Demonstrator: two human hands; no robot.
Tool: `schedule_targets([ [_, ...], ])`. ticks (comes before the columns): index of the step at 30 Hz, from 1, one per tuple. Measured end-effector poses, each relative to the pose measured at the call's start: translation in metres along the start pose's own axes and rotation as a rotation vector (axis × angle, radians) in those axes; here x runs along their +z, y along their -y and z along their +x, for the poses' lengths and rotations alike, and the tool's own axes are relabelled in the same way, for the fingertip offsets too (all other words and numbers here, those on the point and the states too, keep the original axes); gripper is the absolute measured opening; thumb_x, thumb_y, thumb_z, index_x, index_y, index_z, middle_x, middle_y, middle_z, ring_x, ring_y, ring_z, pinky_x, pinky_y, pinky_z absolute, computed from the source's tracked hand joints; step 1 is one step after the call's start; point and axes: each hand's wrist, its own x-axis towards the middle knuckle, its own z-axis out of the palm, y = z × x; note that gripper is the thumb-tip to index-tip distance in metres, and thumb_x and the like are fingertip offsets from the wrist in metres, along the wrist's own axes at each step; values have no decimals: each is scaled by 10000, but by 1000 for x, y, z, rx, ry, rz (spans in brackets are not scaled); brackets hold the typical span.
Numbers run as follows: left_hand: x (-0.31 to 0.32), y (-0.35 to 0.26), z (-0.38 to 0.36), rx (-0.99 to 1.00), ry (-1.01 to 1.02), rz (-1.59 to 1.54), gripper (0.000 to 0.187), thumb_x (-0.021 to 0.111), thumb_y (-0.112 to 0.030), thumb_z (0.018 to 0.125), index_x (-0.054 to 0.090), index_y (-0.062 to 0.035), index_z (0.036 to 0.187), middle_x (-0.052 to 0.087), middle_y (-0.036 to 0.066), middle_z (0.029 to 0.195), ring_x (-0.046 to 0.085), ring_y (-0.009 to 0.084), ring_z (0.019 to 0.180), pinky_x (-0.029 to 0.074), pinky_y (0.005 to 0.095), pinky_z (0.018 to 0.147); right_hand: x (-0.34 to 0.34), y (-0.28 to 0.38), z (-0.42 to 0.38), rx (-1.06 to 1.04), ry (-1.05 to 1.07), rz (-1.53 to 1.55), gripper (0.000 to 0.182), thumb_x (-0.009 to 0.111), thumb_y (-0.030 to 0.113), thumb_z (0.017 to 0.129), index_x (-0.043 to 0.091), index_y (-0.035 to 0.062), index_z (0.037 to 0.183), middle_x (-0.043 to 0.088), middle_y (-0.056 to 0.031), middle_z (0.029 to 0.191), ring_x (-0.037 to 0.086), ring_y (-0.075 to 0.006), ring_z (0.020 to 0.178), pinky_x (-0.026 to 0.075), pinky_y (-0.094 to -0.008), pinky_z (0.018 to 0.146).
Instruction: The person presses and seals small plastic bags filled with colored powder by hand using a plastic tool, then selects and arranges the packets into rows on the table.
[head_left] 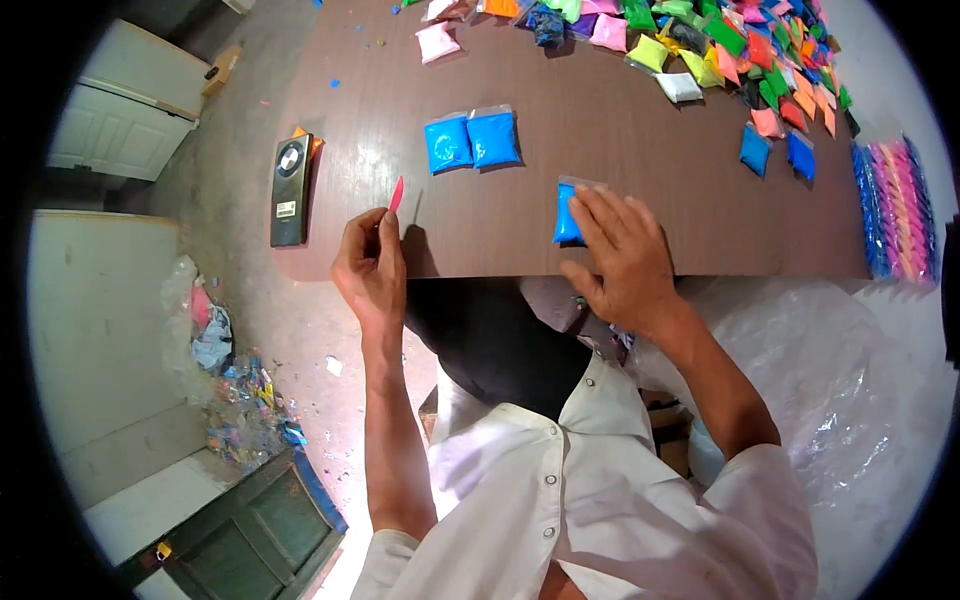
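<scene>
My left hand [371, 262] is closed just above the table's near edge, pinching a small pink plastic knife [397, 194] that points upward. My right hand [622, 250] lies with its fingers stretched over a blue clay packet [567, 214], covering the packet's right part. The thumb is held apart from the fingers. Beyond both hands, two more clear packets with blue contents [472, 140] rest side by side, touching each other.
A dark phone [290, 192] lies at the table's left end, with something orange under it. Many colourful packets [725, 45] are heaped at the far right. Two blue packets [770, 153] sit nearer. Pink and blue packaged strips [893, 210] stand beyond the right edge.
</scene>
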Motion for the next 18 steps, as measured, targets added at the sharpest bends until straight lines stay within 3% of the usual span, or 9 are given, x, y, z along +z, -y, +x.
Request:
schedule_targets([
  [2, 4, 9, 2, 35, -8, -2, 176, 722, -129, 1028, 735, 41, 1070, 699, 37, 815, 601, 74, 724, 507, 249, 672, 0, 6, -10, 19, 103, -46, 759, 708, 468, 952, 521, 11, 1529, 508, -211, 1586, 452, -367, 1487, 271, -551, 1238],
  [5, 11, 9, 2, 45, -89, 47, 181, 722, -137, 1030, 736, 39, 1071, 710, 49, 822, 613, 81, 725, 516, 256, 677, 3, 9, -8, 47, 134, -61, 831, 712, 515, 944, 480, 9, 1562, 471, -226, 1614, 418, -374, 1516, 249, -549, 1253],
  [7, 10, 6, 0, 0, -81, 38, 184, 715, -141, 1036, 734, 35, 1085, 732, 54, 907, 644, 91, 820, 534, 258, 761, 2, 10, -6, 62, 131, -41, 832, 716, 510, 943, 478, 10, 1563, 471, -228, 1612, 416, -374, 1516, 247, -552, 1253],
  [15, 10, 7, -1, 8, -95, 32, 168, 706, -125, 1040, 733, 32, 1094, 742, 68, 919, 661, 106, 829, 549, 270, 770, -6, 8, -5, 65, 160, -2, 871, 750, 471, 919, 432, 18, 1591, 448, -235, 1622, 401, -382, 1523, 252, -569, 1250],
  [18, 9, 7, -4, 14, -106, 73, 177, 708, -133, 1041, 733, 33, 1098, 743, 77, 915, 662, 109, 822, 550, 272, 762, -11, 2, -4, 141, 129, 235, 860, 750, 450, 917, 429, 31, 1596, 426, -233, 1637, 385, -382, 1533, 248, -581, 1252],
])
